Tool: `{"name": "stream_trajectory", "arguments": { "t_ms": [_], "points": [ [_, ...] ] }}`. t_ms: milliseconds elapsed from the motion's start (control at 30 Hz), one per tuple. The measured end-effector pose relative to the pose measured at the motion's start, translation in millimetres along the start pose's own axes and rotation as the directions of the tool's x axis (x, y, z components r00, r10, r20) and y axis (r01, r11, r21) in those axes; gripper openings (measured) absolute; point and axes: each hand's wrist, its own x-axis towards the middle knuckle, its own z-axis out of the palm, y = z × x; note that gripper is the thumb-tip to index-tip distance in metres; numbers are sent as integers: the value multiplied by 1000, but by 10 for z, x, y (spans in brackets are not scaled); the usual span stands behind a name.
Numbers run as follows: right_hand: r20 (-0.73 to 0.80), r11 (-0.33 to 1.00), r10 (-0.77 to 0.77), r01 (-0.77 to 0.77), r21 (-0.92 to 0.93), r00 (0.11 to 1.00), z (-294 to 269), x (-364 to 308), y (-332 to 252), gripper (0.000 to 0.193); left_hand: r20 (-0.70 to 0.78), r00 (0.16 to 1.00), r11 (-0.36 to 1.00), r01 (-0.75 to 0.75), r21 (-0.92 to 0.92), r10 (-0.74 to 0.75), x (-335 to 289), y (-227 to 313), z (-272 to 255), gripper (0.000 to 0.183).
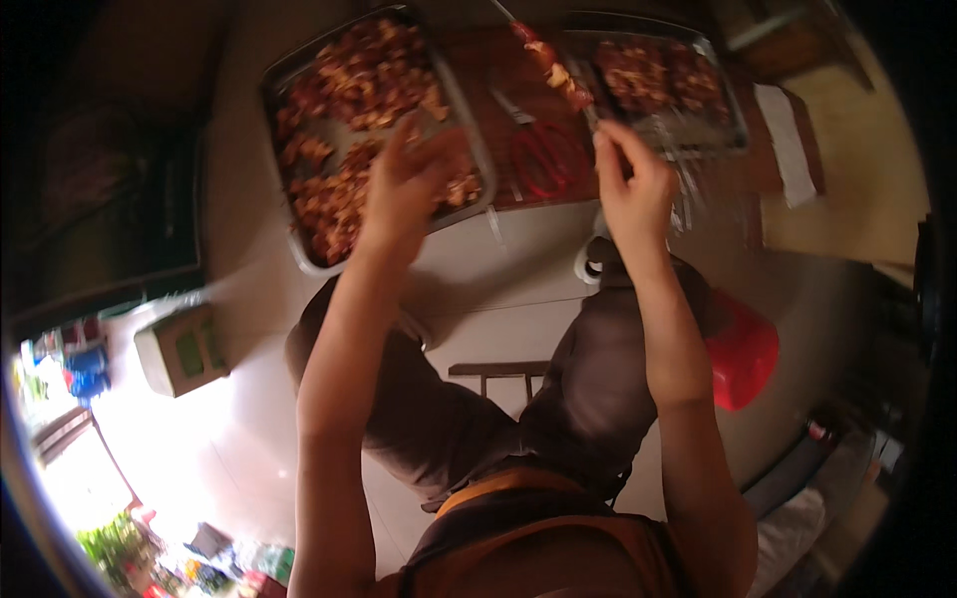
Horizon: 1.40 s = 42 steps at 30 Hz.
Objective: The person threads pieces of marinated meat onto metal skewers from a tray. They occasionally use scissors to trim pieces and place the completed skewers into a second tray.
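Ideally, the right hand, right of the scissors, should steady the meat skewer it pinches; left of them, the left hand, blurred, looks loosely spread over loose meat.

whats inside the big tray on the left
The tray holds many small reddish-brown and paler meat pieces, with a bare patch showing between them. Whatever lies behind the blurred left hand or beneath the pieces is covered.
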Motion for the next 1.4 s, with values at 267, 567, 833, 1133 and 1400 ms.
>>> {"name": "stream_trajectory", "arguments": {
  "t_ms": [267,567,833,1133,1400],
  "points": [
    [-61,852,-122,73,-518,991,-540,312,709,16,-40,853,528,-285,800,521,208,164,-391,72],
    [585,956,246,-93,-280,772,247,-305,135,14,3,796,274,-212,938,606,202,236,-677,66],
    [839,830,420,-520,-201,347,483,-551,117,24,-15,752,356,-294,887,658,197,248,-776,53],
    [778,705,363,-697,131,513,399,-636,99,8,-116,796,477,-233,848,594,164,294,-808,52],
    [717,977,-184,47,207,673,190,-720,-205,13,223,972,997,-71,3,69,91,404,-791,92]
  ]
}}
